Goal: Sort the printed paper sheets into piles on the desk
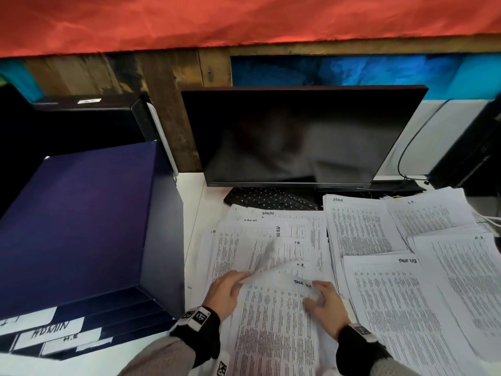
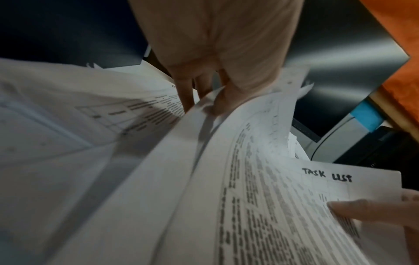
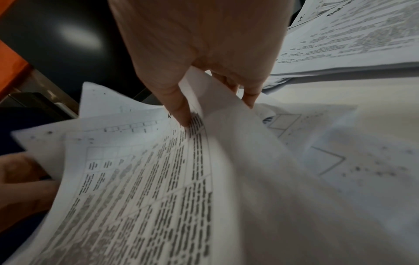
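Observation:
A printed sheet marked "TASK LIST" lies raised over the loose heap of sheets in front of me. My left hand pinches its left edge, thumb on top and fingers beneath, as the left wrist view shows. My right hand pinches the curled top right corner of that sheet, thumb on the print and fingers behind. To the right lie sorted piles: ADMIN, I.T., H.R. and TASK LIST.
A dark monitor stands behind the heap, with a black keyboard partly under the papers. Stacked navy trays with labels ADMIN and H.R. fill the left side. A black cable and a dark box are far right.

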Demonstrator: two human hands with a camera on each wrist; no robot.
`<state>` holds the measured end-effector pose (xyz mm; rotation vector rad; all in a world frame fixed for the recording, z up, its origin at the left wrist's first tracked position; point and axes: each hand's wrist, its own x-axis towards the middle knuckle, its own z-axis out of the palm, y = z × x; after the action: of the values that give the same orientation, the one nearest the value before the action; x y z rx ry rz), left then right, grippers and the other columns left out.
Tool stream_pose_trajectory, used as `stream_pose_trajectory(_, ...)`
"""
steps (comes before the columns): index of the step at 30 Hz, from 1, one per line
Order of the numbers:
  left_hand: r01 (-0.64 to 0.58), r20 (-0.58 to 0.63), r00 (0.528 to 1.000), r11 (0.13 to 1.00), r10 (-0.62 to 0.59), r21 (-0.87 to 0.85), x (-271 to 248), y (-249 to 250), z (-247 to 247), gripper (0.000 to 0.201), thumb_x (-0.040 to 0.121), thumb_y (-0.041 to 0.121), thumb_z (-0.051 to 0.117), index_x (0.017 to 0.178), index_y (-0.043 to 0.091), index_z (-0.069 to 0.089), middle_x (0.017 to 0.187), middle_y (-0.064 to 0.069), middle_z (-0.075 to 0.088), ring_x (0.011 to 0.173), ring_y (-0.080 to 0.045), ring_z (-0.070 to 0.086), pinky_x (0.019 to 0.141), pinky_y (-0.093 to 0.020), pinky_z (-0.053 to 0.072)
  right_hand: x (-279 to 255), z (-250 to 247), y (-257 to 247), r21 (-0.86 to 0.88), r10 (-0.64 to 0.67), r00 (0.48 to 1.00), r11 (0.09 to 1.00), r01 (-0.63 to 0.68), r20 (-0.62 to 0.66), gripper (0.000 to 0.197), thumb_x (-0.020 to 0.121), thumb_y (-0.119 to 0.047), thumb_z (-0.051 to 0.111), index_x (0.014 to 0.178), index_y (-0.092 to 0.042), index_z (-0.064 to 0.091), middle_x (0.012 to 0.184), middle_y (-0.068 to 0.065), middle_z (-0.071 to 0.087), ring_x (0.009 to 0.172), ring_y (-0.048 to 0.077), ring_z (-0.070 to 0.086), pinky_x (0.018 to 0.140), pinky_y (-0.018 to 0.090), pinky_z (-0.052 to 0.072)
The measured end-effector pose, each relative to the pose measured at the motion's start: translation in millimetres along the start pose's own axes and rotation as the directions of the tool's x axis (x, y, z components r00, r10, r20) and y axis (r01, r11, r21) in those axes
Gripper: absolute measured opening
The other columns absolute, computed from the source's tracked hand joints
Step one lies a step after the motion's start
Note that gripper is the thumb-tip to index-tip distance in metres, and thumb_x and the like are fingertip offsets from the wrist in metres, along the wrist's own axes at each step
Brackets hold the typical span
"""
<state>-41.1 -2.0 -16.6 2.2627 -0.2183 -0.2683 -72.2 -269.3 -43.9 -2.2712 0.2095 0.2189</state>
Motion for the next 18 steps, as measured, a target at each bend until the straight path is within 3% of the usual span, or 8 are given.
stream_pose_trajectory(2, 0.042, 0.014, 0.999, 0.996, -0.043, 0.076, 0.9, -6.7, -1.6, 0.033, 0.093, 0.001, 0.047, 0.115, 0.020, 0.064, 0.108, 0.006, 0.061, 0.102, -0.012, 0.056, 0.088, -0.017, 0.042, -1.8, 0.3, -0.6, -0.003, -0.006, 1.000, 1.000, 0.006, 0.005, 0.040, 0.086, -0.015, 0.065, 0.123, -0.001, 0.058, 0.120, -0.002, 0.042, 0.114, 0.013, 0.045, 0.099, 0.018, 0.029)
stream_pose_trajectory(6, 0.237, -0.022, 0.971, 0.961, -0.236, 0.143, 3.1, -17.6, -3.7, 0.041, 0.090, 0.001, 0.049, 0.129, 0.009, 0.052, 0.128, -0.001, 0.043, 0.119, -0.015, 0.044, 0.103, -0.018, 0.033, -3.4, 3.6, -5.8, -0.015, -0.020, 0.999, 1.000, 0.021, 0.025, 0.039, 0.086, -0.018, 0.064, 0.123, -0.005, 0.060, 0.120, -0.003, 0.041, 0.120, 0.017, 0.044, 0.102, 0.021, 0.029)
stream_pose_trajectory(9, 0.371, -0.060, 0.926, 0.928, -0.372, -0.025, 5.8, -16.0, -7.6, 0.031, 0.086, 0.008, 0.057, 0.115, 0.016, 0.060, 0.125, -0.001, 0.043, 0.108, -0.018, 0.054, 0.099, -0.027, 0.044, -2.0, 5.6, -12.2, -0.003, -0.037, 0.998, 0.999, 0.038, 0.059, 0.042, 0.087, -0.019, 0.064, 0.126, -0.006, 0.057, 0.123, -0.003, 0.041, 0.119, 0.014, 0.043, 0.101, 0.016, 0.028)
stream_pose_trajectory(12, 0.396, -0.022, 0.909, 0.879, -0.417, -0.266, 10.1, -15.5, -10.3, 0.018, 0.082, 0.008, 0.064, 0.090, 0.024, 0.066, 0.111, -0.006, 0.062, 0.095, -0.020, 0.063, 0.087, -0.030, 0.052, -1.2, 6.7, -20.9, 0.021, -0.051, 0.994, 0.999, 0.049, 0.093, 0.042, 0.086, -0.020, 0.066, 0.124, -0.006, 0.058, 0.129, -0.001, 0.041, 0.120, 0.014, 0.044, 0.103, 0.018, 0.031)
stream_pose_trajectory(15, 0.437, -0.056, 0.869, 0.816, -0.492, -0.379, 9.5, -13.0, -11.7, 0.012, 0.089, 0.018, 0.062, 0.101, 0.016, 0.066, 0.100, -0.004, 0.068, 0.097, -0.024, 0.062, 0.089, -0.030, 0.048, -1.9, 9.8, -27.7, 0.042, -0.084, 0.990, 0.996, 0.080, 0.116, 0.036, 0.085, -0.021, 0.068, 0.118, -0.008, 0.063, 0.125, -0.004, 0.042, 0.117, 0.013, 0.046, 0.100, 0.018, 0.033)
stream_pose_trajectory(18, 0.443, -0.120, 0.842, 0.802, -0.525, -0.401, 6.4, -19.7, -11.0, 0.017, 0.094, 0.026, 0.055, 0.101, 0.013, 0.065, 0.096, -0.003, 0.066, 0.094, -0.023, 0.060, 0.084, -0.027, 0.045, -3.5, 12.5, -32.3, 0.089, -0.044, 0.999, 0.995, 0.042, 0.015, 0.035, 0.084, -0.023, 0.070, 0.115, -0.007, 0.063, 0.116, -0.001, 0.049, 0.107, 0.018, 0.050, 0.092, 0.020, 0.037)
